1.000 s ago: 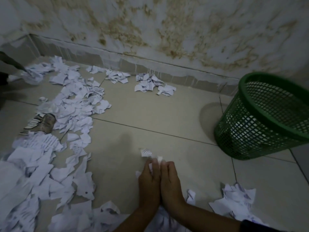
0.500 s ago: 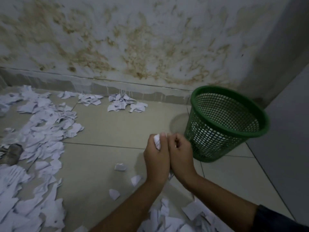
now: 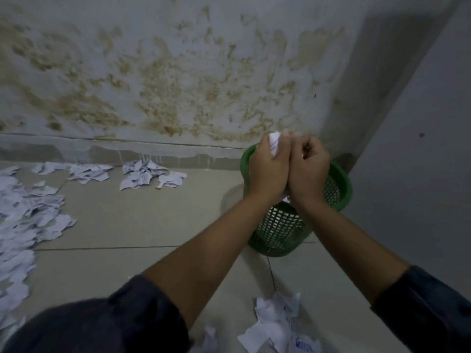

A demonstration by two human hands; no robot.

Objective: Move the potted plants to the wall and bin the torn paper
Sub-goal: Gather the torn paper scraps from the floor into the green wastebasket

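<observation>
— Over the green basket (image 3: 339, 192) at the floor's far right corner, what do you hold?
— Your left hand (image 3: 269, 171) and right hand (image 3: 309, 169), two, are pressed together, fingers curled round one wad of torn paper (image 3: 274, 145); its axis I cannot tell.
— And on the floor (image 3: 142, 225)?
— Scraps (image 3: 145, 174) lie along the wall's foot, more at the left and near edges.

A single wide-angle head camera looks forward and down from above the person's forearms, facing a stained wall (image 3: 178, 80) and the tiled floor (image 3: 132, 220) at its foot. It sits close over both raised hands, and the frame edges bend with lens distortion.
</observation>
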